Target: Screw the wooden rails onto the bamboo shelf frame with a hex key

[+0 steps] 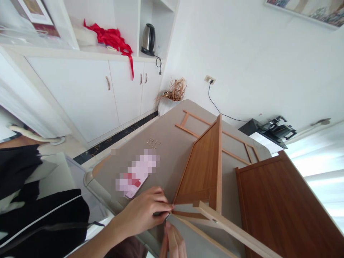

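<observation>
My left hand (150,209) reaches in from the lower left, its fingers pinched together at the near corner of an upright brown wooden panel (201,161). Just below it, my right hand (175,242) is closed, with fingertips around a thin metal tool (167,217) whose kind I cannot make out. The tool's tip meets the corner, partly covered by my fingers. A pale wooden rail (231,227) with a hole slants from this corner area toward the lower right. Below it lies a grey board with a light wooden edge (201,233).
Several small brass-coloured fittings (153,143) and a blurred-out phone (138,173) lie on the grey table (169,143). Slim wooden frames (188,123) lie behind the panel. A larger brown panel (285,208) stands at right, near a black appliance (268,130).
</observation>
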A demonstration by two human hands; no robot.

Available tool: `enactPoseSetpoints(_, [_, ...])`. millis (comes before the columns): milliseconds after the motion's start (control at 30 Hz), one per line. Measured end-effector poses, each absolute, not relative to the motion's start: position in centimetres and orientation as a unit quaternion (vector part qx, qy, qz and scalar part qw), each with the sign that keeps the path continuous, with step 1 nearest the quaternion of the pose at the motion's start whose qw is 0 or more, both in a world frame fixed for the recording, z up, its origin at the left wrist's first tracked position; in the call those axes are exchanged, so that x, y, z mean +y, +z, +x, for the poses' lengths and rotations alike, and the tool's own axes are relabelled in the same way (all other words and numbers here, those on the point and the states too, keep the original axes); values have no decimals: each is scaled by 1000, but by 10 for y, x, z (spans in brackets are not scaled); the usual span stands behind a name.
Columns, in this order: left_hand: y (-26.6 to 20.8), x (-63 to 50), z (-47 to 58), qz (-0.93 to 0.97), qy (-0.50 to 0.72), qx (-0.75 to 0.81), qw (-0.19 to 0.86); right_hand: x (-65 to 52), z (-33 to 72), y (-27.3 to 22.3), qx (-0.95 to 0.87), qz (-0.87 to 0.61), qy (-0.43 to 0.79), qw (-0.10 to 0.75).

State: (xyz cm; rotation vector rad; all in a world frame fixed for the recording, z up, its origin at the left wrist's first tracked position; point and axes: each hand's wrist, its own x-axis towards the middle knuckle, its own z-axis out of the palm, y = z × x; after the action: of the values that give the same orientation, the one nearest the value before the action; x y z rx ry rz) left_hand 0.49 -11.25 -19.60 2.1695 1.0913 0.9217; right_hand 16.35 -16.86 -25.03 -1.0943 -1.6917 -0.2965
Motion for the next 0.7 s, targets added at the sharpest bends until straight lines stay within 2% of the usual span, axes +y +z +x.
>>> enactPoseSetpoints(233, [-195,-112,5,811,328,404,269,-151,179,-279,-771,-337,-131,524])
enactPoseSetpoints(500, [-196,-110,4,813,319,401,277,-159,161,-268,-724,-417,-144,530])
enactPoseSetpoints(700, [-192,-109,4,815,319,400,271,-159,167,-259,-747,-421,-159,489])
